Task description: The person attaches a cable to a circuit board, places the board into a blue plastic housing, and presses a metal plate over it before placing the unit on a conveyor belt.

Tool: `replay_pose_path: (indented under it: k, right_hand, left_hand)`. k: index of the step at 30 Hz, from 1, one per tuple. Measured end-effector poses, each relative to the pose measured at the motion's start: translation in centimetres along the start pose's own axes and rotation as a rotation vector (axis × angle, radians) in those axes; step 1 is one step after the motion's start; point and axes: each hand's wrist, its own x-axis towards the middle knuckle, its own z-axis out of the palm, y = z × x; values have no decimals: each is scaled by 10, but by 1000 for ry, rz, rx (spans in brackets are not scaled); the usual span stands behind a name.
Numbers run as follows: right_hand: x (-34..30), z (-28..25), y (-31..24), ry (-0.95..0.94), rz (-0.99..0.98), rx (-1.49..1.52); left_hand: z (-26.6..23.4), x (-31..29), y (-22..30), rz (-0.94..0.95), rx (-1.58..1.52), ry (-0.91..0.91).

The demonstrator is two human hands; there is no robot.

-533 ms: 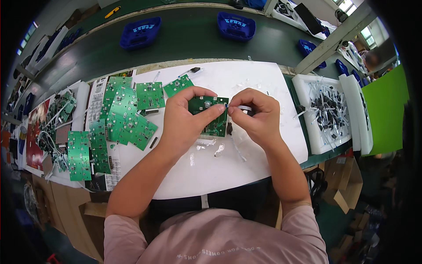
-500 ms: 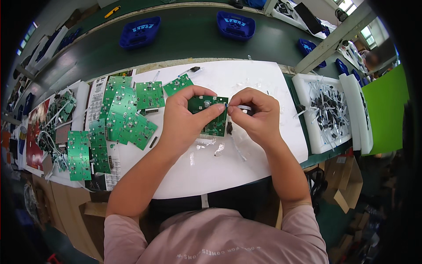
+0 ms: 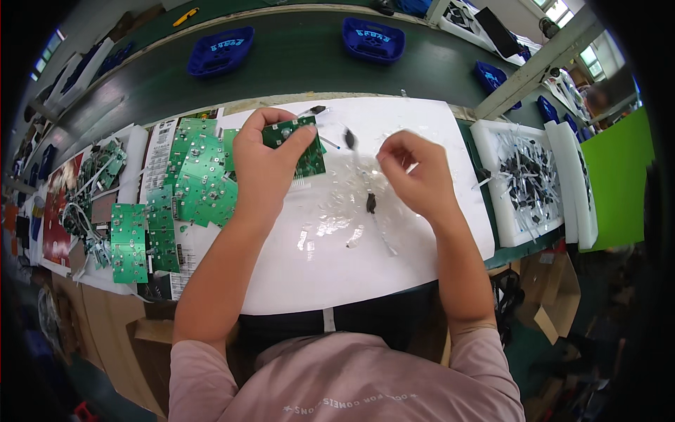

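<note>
A green circuit board [image 3: 309, 160] is pinched between the thumb and fingers of my left hand [image 3: 271, 151], over the white sheet. My right hand [image 3: 415, 172] is raised to the right of it, fingers loosely curled and slightly blurred, with nothing visible in them. Between the hands, apart from both, is a blurred black part [image 3: 349, 138] with a pale strip trailing below it. Another black part [image 3: 371, 204] with a clear ribbon lies nearer me. A third black piece [image 3: 318, 110] with a ribbon lies behind the held board.
More green boards [image 3: 204, 176] overlap on the left. Scraps of clear film [image 3: 344, 211] litter the white sheet [image 3: 295, 281]. At right, a white foam tray [image 3: 524, 179] holds many black parts with ribbons. Blue trays [image 3: 373, 41] stand on the dark surface beyond.
My left hand has moved left and away from me with the board. My right hand has drawn apart from it and let go of the black part with its ribbon.
</note>
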Motion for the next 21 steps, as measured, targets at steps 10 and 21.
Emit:
replay_pose_path:
  k: [10,21]
  right_hand:
    - [-4,-6,-12,-463,303,-231]
    - [2,-14,-27,-699,344,-303]
  left_hand:
    - [-10,14,-33,43,402,-111]
    - [1,-5,-25,551,982,28]
